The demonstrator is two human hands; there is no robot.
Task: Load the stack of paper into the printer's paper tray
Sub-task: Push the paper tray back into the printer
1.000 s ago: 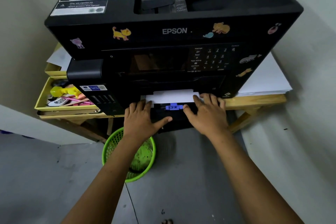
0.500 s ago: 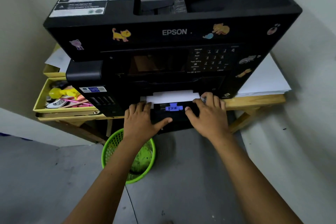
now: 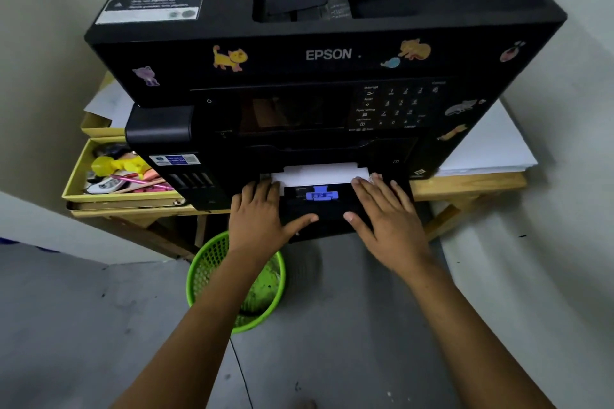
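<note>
Head view looks down on a black printer (image 3: 329, 53) standing on a wooden desk (image 3: 465, 181), its paper tray (image 3: 319, 212) still drawn partway out at the bottom front. The stack of paper (image 3: 319, 176) lies in that tray, its white near edge showing just behind the blue paper guide (image 3: 321, 193). Both hands lie flat with straight, slightly spread fingers: the left hand (image 3: 262, 212) on the tray's left side with fingertips at the paper's corner, the right hand (image 3: 385, 209) on the right side, fingertips touching the paper's right edge; neither pinches anything.

Against the earlier frames, little has shifted: the paper sits in the same place and the tray is out about as far. The hands have kept their posts, the thumbs opening a little wider along the tray front. That suggests the sheets are seated and squared, and what probably remains is pushing the tray home. A green basket (image 3: 212, 262) stands on the floor below.
</note>
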